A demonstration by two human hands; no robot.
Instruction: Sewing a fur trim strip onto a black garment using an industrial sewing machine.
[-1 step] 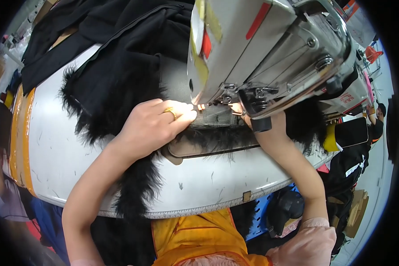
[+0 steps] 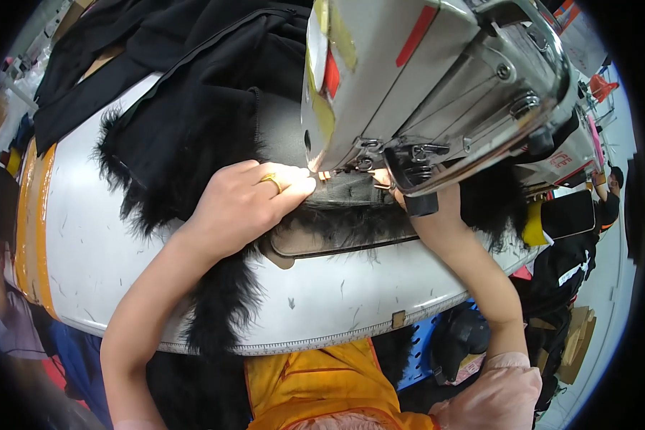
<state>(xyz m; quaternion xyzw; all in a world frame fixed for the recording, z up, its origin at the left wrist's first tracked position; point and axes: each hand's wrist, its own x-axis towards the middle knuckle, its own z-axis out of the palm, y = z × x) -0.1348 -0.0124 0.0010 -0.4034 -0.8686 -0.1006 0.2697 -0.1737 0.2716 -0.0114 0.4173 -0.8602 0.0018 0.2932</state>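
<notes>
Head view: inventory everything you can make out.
Sewing machine: one, grey, upper right
Garment: count unclear, black, upper left
Fur: count unclear, black, centre and left
Table: one, white, centre
Tape: count unclear, orange, left table edge
Measuring strip: one, pale, table front
Perforated panel: one, blue, lower right
Cardboard: unclear count, brown, far right
Co-workers: two, lilac left, black right
Apron: one, orange, lower centre
Left hand: one, gold ring, grip at machine's lower left
Right hand: one, grip partly hidden behind machine

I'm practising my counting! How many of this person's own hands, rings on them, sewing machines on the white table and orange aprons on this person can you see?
Hands: 2, left hand and right hand
Yellow ring: 1
Sewing machine: 1
Orange apron: 1
Total: 5
</notes>
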